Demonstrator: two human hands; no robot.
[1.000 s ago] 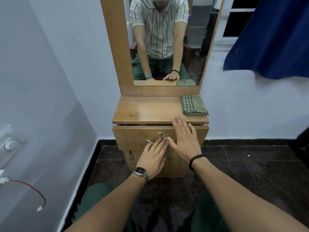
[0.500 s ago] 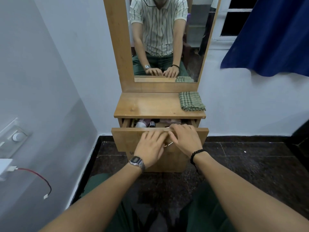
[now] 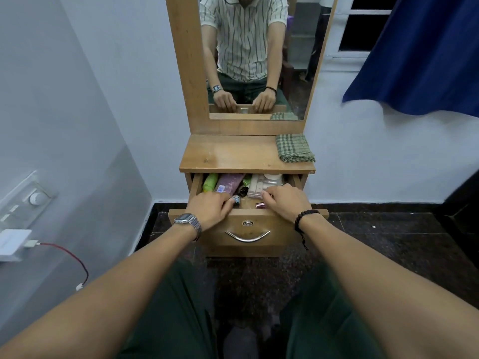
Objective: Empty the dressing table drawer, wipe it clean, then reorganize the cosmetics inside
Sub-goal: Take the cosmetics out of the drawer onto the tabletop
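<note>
The wooden drawer [image 3: 248, 224] of the dressing table stands pulled out. My left hand [image 3: 210, 207] and my right hand [image 3: 285, 202] both grip the top edge of its front panel, fingers curled over into the drawer. Inside lie a green tube [image 3: 210, 182], a purple tube [image 3: 229, 183], a white case [image 3: 259, 186], a small dark bottle [image 3: 236, 200] and a pink lipstick [image 3: 260, 204]. My hands hide the items at the front corners. A folded green checked cloth [image 3: 294, 148] rests on the right of the tabletop [image 3: 233, 156].
A tall mirror [image 3: 254, 47] rises behind the tabletop. A curved metal handle [image 3: 247, 235] and a lock sit on the drawer front. The left wall carries a switch plate [image 3: 28, 200] and a charger with a red cable [image 3: 64, 252]. A blue curtain [image 3: 420, 53] hangs at right.
The drawer went from closed to pulled well out, exposing the cosmetics. My hands moved from the drawer's face to gripping its top edge, farther apart.
</note>
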